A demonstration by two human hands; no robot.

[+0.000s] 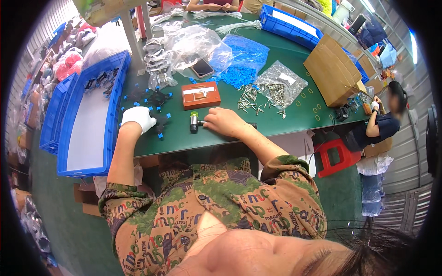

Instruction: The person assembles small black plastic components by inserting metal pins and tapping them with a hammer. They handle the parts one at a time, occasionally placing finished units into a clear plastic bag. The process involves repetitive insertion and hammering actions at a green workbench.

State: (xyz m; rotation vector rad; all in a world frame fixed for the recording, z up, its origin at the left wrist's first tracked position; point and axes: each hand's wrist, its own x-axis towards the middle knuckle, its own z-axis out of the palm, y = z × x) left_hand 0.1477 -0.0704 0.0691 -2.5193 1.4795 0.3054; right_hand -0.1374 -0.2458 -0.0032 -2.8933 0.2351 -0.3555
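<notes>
My left hand [139, 119], in a white glove, is closed at the near left of the green table. Its fingertips hold the edge of a black cross-shaped frame [161, 121] with blue tips. Just beyond lie more such frames [157, 98], close together. My right hand [225, 122] is bare and wraps round the handle of a small hammer [194, 124], which lies sideways over the table. The hammer's head has a bright green face and points toward my left hand. A red-brown box [201, 95] sits beyond the hammer.
Small metal pins [251, 99] lie beside a clear bag [282, 83]; small blue parts [237, 77] spill behind. A phone [202, 68] rests on plastic bags. A blue tray [117, 83] flanks the left edge, a cardboard box [332, 71] the right. A co-worker [384, 117] sits at far right.
</notes>
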